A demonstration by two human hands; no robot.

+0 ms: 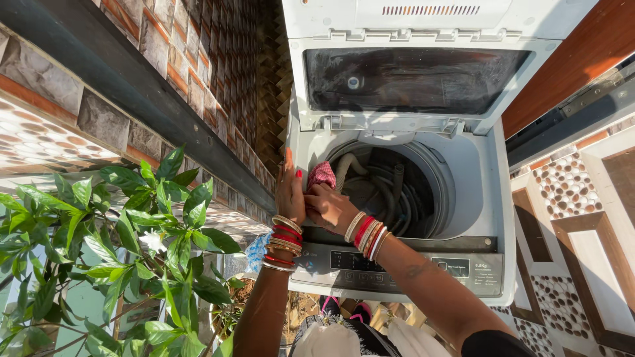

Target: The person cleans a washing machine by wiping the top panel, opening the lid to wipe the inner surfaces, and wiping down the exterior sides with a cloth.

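Observation:
A white top-loading washing machine [486, 198] stands below me with its lid [410, 79] raised. My right hand [329, 206] grips a pink-red cloth [321, 174] at the left rim of the drum opening. My left hand [289, 192] rests flat against the machine's left edge, fingers pointing up, touching the cloth's side. Both wrists wear several red and gold bangles. Grey hoses [390, 192] lie coiled inside the drum.
A leafy green potted plant [132, 238] fills the lower left. A tiled brick wall [165, 59] runs along the left. The control panel [397, 264] faces me. A patterned pebble floor [569, 192] lies to the right. A blue cloth [256, 250] hangs by the machine's left side.

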